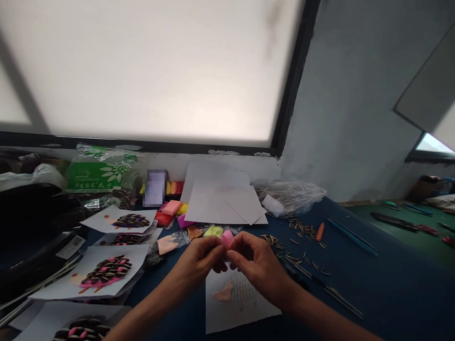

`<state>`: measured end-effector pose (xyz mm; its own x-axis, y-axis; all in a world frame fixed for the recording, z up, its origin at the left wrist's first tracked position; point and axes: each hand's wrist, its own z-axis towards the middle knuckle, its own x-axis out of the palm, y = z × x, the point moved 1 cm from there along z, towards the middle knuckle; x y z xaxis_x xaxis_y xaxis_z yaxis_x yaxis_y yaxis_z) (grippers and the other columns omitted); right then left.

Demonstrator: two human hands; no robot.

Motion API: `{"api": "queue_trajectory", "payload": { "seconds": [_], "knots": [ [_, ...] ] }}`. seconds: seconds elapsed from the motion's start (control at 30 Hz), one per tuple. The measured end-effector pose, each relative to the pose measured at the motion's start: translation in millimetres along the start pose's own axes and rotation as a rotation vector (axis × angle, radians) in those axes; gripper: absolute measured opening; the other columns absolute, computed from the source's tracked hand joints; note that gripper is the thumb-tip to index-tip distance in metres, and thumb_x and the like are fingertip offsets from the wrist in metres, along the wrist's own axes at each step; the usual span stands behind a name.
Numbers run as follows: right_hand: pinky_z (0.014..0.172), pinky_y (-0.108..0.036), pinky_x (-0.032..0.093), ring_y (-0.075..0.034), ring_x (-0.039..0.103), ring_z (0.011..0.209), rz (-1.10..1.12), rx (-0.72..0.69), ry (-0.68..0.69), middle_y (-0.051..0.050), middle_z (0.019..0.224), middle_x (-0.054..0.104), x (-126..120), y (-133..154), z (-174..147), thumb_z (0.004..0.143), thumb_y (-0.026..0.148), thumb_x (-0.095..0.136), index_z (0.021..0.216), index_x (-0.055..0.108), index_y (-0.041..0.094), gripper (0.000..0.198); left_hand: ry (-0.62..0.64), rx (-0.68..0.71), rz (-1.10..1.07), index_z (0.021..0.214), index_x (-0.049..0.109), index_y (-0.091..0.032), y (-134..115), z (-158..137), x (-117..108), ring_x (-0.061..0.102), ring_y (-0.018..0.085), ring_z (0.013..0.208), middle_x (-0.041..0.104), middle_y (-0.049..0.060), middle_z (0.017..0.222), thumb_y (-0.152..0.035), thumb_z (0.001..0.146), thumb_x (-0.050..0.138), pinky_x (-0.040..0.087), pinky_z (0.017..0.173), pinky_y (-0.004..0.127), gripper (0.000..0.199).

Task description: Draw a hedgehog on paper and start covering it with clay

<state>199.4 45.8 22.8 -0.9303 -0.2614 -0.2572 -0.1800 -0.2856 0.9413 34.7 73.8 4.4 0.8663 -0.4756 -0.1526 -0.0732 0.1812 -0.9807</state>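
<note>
My left hand (206,255) and my right hand (250,258) meet over the table, fingers curled and fingertips pinched close together. Whatever is between them is hidden or too small to name. Pink modelling clay (227,237) shows just behind the fingertips; whether the fingers touch it I cannot tell. Below my hands lies a white sheet (222,319) with a pencil-drawn animal, its body marked with short strokes. Peach clay (223,293) covers its head part. Yellow clay (213,231), orange clay (194,232) and peach clay in a wrapper (168,244) sit beyond my left hand.
Finished seed-and-clay pictures (110,270) overlap on the left. White paper (213,203) and a plastic bag (295,194) lie at the back, near a green seed bag (101,173). Loose sunflower seeds (302,227), an orange clay stick (320,232) and a blue tool (351,237) are to the right.
</note>
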Motion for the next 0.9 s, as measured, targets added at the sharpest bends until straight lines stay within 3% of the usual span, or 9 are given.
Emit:
{"api": "queue_trajectory", "payload": {
  "seconds": [0.23, 0.47, 0.67, 0.9],
  "knots": [
    [0.061, -0.027, 0.047, -0.015, 0.063, 0.069, -0.221, -0.026, 0.006, -0.002, 0.078, 0.069, -1.4, 6.5, -1.2, 0.092, 0.021, 0.060, 0.085, 0.060, 0.019, 0.007, 0.017, -0.004, 0.045, 0.073, 0.062, -0.018, -4.3, -2.1, -1.8, 0.059, 0.018, 0.064, 0.061, 0.001, 0.066, -0.050, 0.083, 0.058, 0.048, 0.061, 0.028, 0.033],
    [0.055, -0.029, 0.034, -0.016, 0.053, 0.062, -0.800, -0.251, 0.041, -0.003, 0.075, 0.059, 0.8, 4.2, -5.6, 0.092, 0.015, 0.046, 0.080, 0.053, 0.019, 0.015, 0.018, 0.014, 0.177, 0.070, 0.064, -0.017, -13.5, -6.3, 3.9, 0.054, 0.015, 0.057, 0.059, 0.000, 0.062, -0.040, 0.083, 0.056, 0.043, 0.055, 0.025, 0.027],
    [0.055, -0.028, 0.035, -0.015, 0.052, 0.060, -0.775, -0.339, 0.011, -0.003, 0.075, 0.057, 3.0, 0.9, -5.5, 0.097, 0.015, 0.035, 0.081, 0.048, 0.020, 0.022, -0.094, 0.075, 0.330, 0.067, 0.054, -0.021, -18.7, -8.8, 12.3, 0.049, 0.015, 0.058, 0.054, -0.001, 0.063, -0.040, 0.090, 0.043, 0.037, 0.053, 0.025, 0.032],
    [0.053, -0.029, 0.031, -0.015, 0.051, 0.057, -0.780, -0.285, -0.036, -0.003, 0.071, 0.057, 9.8, -0.6, -6.7, 0.101, 0.021, 0.033, 0.078, 0.044, 0.022, 0.026, -0.195, 0.127, 0.549, 0.058, 0.031, -0.024, -25.0, -12.2, 17.3, 0.031, 0.014, 0.050, 0.036, -0.005, 0.052, -0.035, 0.085, 0.040, 0.023, 0.050, 0.028, 0.031]
  ]
}}
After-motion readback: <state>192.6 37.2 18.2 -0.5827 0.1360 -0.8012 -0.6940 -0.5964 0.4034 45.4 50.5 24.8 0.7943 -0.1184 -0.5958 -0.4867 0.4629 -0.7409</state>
